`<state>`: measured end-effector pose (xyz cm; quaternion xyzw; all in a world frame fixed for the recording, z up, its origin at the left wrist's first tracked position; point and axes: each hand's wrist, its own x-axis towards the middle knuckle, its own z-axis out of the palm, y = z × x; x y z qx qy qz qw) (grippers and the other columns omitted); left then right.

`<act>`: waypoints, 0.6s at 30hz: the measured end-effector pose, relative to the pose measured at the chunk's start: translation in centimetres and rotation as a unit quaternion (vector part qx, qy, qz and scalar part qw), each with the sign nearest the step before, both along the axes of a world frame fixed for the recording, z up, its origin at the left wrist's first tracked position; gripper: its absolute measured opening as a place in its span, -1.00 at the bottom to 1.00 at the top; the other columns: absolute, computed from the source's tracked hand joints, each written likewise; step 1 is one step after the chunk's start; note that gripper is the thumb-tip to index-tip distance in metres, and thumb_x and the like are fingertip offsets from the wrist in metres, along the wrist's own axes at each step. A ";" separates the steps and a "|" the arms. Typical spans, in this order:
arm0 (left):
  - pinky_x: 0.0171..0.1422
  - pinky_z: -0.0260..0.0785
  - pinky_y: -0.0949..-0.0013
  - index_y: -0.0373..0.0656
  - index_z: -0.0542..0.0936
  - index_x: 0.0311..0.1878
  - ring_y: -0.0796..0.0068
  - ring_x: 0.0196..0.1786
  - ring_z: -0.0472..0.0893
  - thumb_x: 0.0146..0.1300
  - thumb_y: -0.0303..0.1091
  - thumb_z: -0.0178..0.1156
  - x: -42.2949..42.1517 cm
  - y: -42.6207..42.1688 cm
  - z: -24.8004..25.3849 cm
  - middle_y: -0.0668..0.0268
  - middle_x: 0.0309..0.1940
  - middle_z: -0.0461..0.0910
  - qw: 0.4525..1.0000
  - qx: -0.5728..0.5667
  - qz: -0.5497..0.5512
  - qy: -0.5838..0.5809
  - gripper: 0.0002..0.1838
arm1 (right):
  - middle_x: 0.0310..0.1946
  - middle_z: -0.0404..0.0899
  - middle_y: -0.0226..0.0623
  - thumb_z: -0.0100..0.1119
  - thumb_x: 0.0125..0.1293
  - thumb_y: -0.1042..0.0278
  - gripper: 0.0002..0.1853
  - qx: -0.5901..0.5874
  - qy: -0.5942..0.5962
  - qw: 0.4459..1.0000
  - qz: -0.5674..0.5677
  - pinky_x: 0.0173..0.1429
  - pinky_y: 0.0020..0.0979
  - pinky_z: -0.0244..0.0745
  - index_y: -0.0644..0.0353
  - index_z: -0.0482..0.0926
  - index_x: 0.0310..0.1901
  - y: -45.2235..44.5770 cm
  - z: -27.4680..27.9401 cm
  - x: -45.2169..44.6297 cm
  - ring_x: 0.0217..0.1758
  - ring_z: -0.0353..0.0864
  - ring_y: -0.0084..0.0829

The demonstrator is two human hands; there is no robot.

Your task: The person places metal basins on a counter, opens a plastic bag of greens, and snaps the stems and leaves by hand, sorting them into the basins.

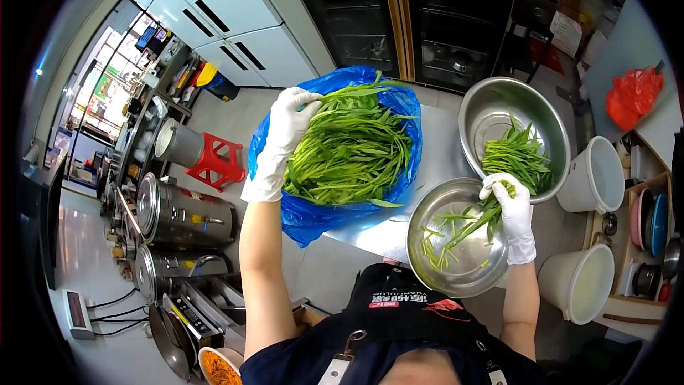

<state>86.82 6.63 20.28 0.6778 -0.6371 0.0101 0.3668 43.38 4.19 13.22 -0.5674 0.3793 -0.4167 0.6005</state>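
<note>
A blue plastic bag (306, 217) lies wide open, filled with long-stemmed leafy greens (353, 146) that look like water spinach. At the bag's upper left, my left hand (293, 115), in a white glove, has its fingers closed on some of these stems. My right hand (507, 196), also gloved, grips a small bunch of greens (491, 214) above a shallow steel basin (415, 232). Short cut stem pieces and a few longer stalks lie in that basin. Just beyond it, a deeper steel basin (470, 117) holds a pile of leafy tops (514, 155).
The bag and basins are on a metal table (434, 139). White buckets (570, 285) stand at the right, near a shelf with pans. On the left are a red stool (215, 162), large steel pots (189, 210) and a bowl of orange shreds (219, 368). Refrigerators (228, 21) stand behind.
</note>
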 end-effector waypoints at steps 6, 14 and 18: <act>-0.09 0.43 0.32 -0.16 0.73 -0.24 0.28 -0.22 0.59 0.00 -0.60 0.39 -4.3 3.0 2.5 0.25 -0.34 0.62 0.983 -0.122 -0.053 -0.125 -0.78 | -0.50 0.51 -0.48 0.14 0.37 0.45 -0.91 0.051 -0.013 0.998 -0.020 -0.42 -0.64 0.29 0.28 0.58 -0.26 -0.3 2.1 1.4 -0.53 0.35 -0.75; -0.12 0.36 0.24 -0.08 0.67 -0.15 0.32 -0.21 0.55 -0.05 -0.52 0.32 -9.7 6.4 1.0 0.39 -0.29 0.57 0.933 -0.113 -0.115 -0.323 -0.69 | -0.38 0.64 -0.22 0.30 0.19 0.50 -0.86 -0.349 0.136 0.927 -0.012 -0.28 -0.40 0.54 0.20 0.66 -0.20 0.1 4.3 7.4 -0.35 0.67 -0.32; -0.13 0.37 0.24 -0.07 0.67 -0.13 0.35 -0.19 0.56 -0.08 -0.45 0.29 -11.1 7.3 0.6 0.41 -0.27 0.58 0.922 -0.098 -0.135 -0.348 -0.65 | -0.48 0.55 -0.33 0.27 0.13 0.43 -0.78 -0.477 0.161 0.864 0.019 -0.38 -0.29 0.51 0.10 0.64 -0.14 0.1 3.5 9.7 -0.43 0.60 -0.27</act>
